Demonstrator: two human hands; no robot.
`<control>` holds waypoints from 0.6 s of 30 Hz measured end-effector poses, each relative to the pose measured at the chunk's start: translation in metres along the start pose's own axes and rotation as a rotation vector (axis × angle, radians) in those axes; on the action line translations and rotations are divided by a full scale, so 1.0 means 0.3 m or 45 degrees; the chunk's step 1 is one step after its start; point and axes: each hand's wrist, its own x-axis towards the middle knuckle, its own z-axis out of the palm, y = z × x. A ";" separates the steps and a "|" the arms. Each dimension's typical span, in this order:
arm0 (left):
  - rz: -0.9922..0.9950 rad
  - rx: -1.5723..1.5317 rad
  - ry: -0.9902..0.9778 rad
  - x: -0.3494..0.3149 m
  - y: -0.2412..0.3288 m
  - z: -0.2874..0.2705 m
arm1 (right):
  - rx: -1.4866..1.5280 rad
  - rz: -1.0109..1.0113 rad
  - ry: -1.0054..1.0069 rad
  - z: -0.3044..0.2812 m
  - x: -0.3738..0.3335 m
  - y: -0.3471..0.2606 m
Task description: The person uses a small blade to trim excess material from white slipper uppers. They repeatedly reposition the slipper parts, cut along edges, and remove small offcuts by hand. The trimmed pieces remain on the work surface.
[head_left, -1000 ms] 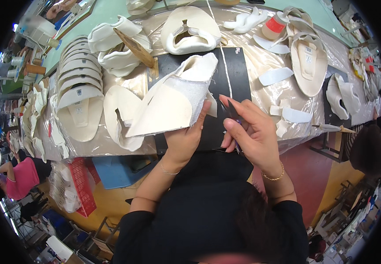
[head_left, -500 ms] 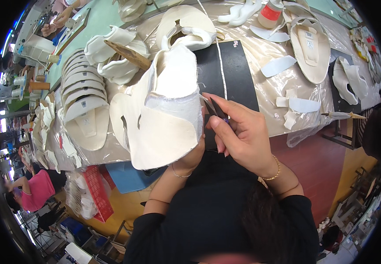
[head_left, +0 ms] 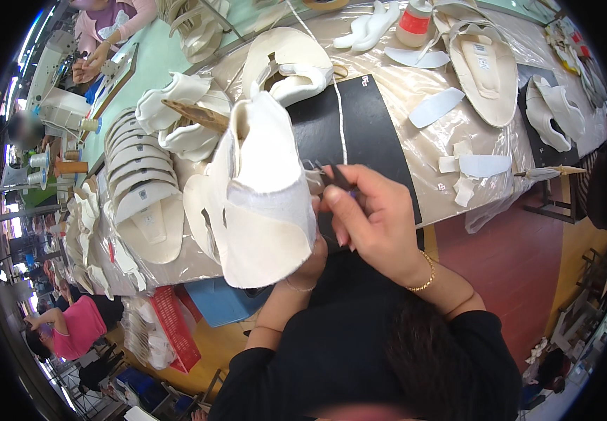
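Observation:
My left hand (head_left: 314,265) grips a white shoe upper (head_left: 265,242) from behind, and the upper hides most of its fingers. Along the upper runs a bluish-grey lined edge. My right hand (head_left: 380,221) is closed on small dark thread snips (head_left: 338,179), whose blades point at the upper's right edge, where loose threads show. Whether the blades touch a thread I cannot make out. Behind the held upper, a worn wooden stick (head_left: 194,115) slants near other white uppers (head_left: 177,105).
A black mat (head_left: 380,133) and a white cord (head_left: 340,119) lie on the plastic-covered table. Stacked insoles (head_left: 150,228) stand left, a bottle with a red band (head_left: 414,24) at the back. Off right are a pale sole piece (head_left: 486,74) and a pointed brush-like tool (head_left: 552,171). Another person's hands (head_left: 89,69) are far left.
The upper has dropped slightly in view and turned a little. My right hand with the snips has shifted slightly left. The table scene has tilted as my head moved.

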 end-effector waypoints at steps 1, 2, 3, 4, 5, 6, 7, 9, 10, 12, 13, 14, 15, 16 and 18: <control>-0.010 -0.003 0.009 0.001 0.003 -0.002 | -0.009 0.010 0.024 -0.002 0.006 0.002; -0.020 -0.006 0.018 0.005 0.008 -0.003 | 0.019 0.011 0.006 -0.003 0.012 0.003; -0.029 -0.010 0.028 0.009 0.013 -0.005 | 0.018 -0.031 -0.031 -0.002 0.013 0.003; -0.057 -0.049 0.069 0.017 0.014 0.000 | 0.026 -0.065 -0.060 -0.002 0.014 0.002; -0.098 -0.206 0.086 0.023 0.020 0.002 | 0.034 -0.097 -0.089 -0.001 0.012 0.000; -0.137 -0.366 0.109 0.029 0.026 0.004 | -0.041 -0.185 -0.140 -0.005 0.015 -0.002; -0.175 -0.524 0.136 0.035 0.032 0.008 | -0.100 -0.197 -0.160 -0.008 0.012 -0.006; -0.252 -0.320 0.137 0.042 0.042 0.001 | -0.215 -0.231 -0.203 -0.015 0.000 -0.017; -0.286 -0.267 0.177 0.045 0.044 0.001 | -0.252 -0.265 -0.195 -0.015 -0.003 -0.022; -0.302 -0.168 0.200 0.047 0.044 -0.002 | -0.331 -0.299 -0.176 -0.017 -0.008 -0.030; -0.301 -0.110 0.190 0.047 0.042 -0.004 | -0.386 -0.322 -0.159 -0.017 -0.008 -0.034; -0.284 -0.131 0.169 0.047 0.039 -0.007 | -0.378 -0.332 -0.156 -0.016 -0.008 -0.037; -0.286 -0.139 0.156 0.047 0.037 -0.011 | -0.386 -0.344 -0.149 -0.016 -0.006 -0.039; -0.265 -0.151 0.149 0.046 0.035 -0.017 | -0.412 -0.344 -0.144 -0.017 -0.005 -0.043; -0.209 -0.129 0.093 0.047 0.034 -0.035 | -0.456 -0.331 -0.154 -0.023 -0.003 -0.053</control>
